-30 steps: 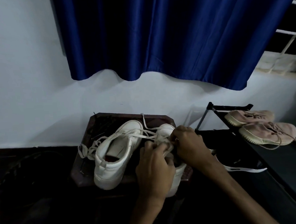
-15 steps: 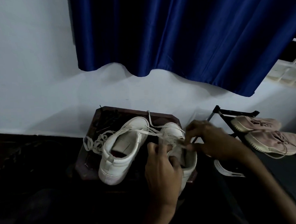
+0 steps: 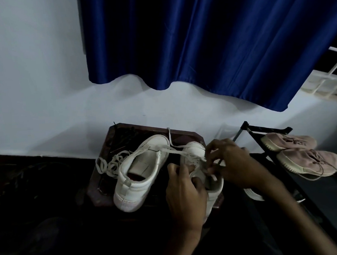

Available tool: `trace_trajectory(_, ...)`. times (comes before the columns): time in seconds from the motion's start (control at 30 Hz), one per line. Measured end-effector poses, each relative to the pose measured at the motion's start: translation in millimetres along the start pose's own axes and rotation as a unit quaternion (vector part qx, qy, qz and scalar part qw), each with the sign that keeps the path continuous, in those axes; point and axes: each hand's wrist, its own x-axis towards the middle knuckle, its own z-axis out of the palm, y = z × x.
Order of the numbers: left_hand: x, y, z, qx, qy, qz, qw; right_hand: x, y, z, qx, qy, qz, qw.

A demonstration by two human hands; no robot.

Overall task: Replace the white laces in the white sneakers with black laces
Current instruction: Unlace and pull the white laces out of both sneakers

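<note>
The left hand (image 3: 184,194) is curled round the collar and tongue of the sneaker (image 3: 194,149), steadying it at the worktop's near right corner. The right hand (image 3: 234,163) hangs over the eyelets from the right with its fingertips drawn together, pinching what looks like a strand of the white lace (image 3: 193,155).

The lace is flat, soft and light. It will probably slide through the eyelets easily if pulled one crossing at a time, close to the eyelet, and it may snag if hauled by its far end. The sneaker looks light, with a firm sole and a yielding upper, so a hold on the collar or heel should keep it from skidding.

The other sneaker (image 3: 139,179) stands just beside it to the left, heel towards the person. Its loose lace (image 3: 107,165) is heaped at the left edge of the worktop (image 3: 183,132).

Both hands cover the sneaker's eyelet rows, so how many crossings remain threaded cannot be told. A dark tangle (image 3: 125,136) at the far left corner may be the black laces, but the dim light makes that uncertain. The floor in front is nearly black. On the right, a rack (image 3: 249,131) holds pink shoes (image 3: 306,163).
</note>
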Motion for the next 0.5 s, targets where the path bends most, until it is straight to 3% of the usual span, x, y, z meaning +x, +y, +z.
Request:
trace_trajectory(0.07, 1, -1, 1, -0.001, 0.003, 0.007, 1.000, -8, 16, -23, 0.018, -0.080, -0.024, 0.996)
trace_trajectory(0.13, 1, -2, 1, -0.004, 0.006, 0.006, 1.000, -10, 20, -32, 0.016, -0.110, -0.003, 0.994)
trace_trajectory(0.33, -1, 0, -1, -0.024, -0.001, 0.009, 1.000, 12, -11, 4, -0.043, -0.077, 0.055, 0.995)
trace_trajectory(0.5, 0, 0, -3, -0.022, 0.004, -0.001, 1.000, 21, -19, 31, -0.031, 0.038, 0.090, 0.995)
